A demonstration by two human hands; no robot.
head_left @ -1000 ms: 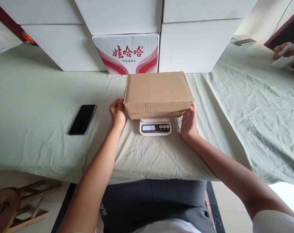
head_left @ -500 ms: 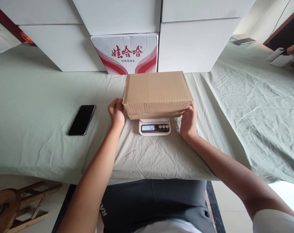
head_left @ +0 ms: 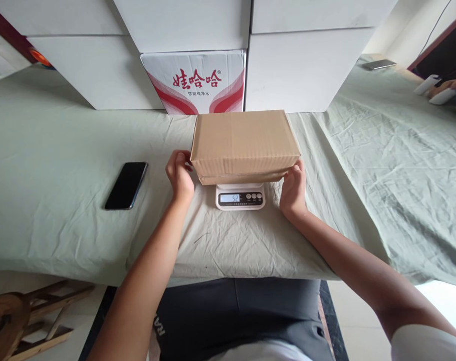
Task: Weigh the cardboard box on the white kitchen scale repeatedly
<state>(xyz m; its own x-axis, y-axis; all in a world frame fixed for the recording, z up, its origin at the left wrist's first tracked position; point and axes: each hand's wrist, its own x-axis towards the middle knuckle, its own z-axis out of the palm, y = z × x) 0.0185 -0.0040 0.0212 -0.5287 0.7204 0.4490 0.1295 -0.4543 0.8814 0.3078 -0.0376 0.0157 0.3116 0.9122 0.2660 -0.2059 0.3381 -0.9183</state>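
A closed brown cardboard box [head_left: 246, 135] rests on a small white digital kitchen scale [head_left: 240, 204]. The display, under the box's near side, seems to read 52. At the box's left end is my left hand [head_left: 180, 173], its fingers bent against the lower edge and partly hidden behind the corner. My right hand [head_left: 293, 188] grips the lower right corner, thumb up along the edge and the other fingers out of sight below. The weighing plate is mostly covered by the box.
Behind stand stacked white cartons [head_left: 288, 70], one with red print [head_left: 198, 82]. A black phone [head_left: 126, 185] lies left on the green cloth [head_left: 62, 215]. Another phone [head_left: 379, 64] lies far right, near another person's hand [head_left: 444, 90] with white objects. A wooden stool [head_left: 10, 316] stands lower left.
My left hand has shifted very slightly, its fingers a little looser at the box's end. Box and scale stay put. At the far right, the other person's hand and white objects have moved.
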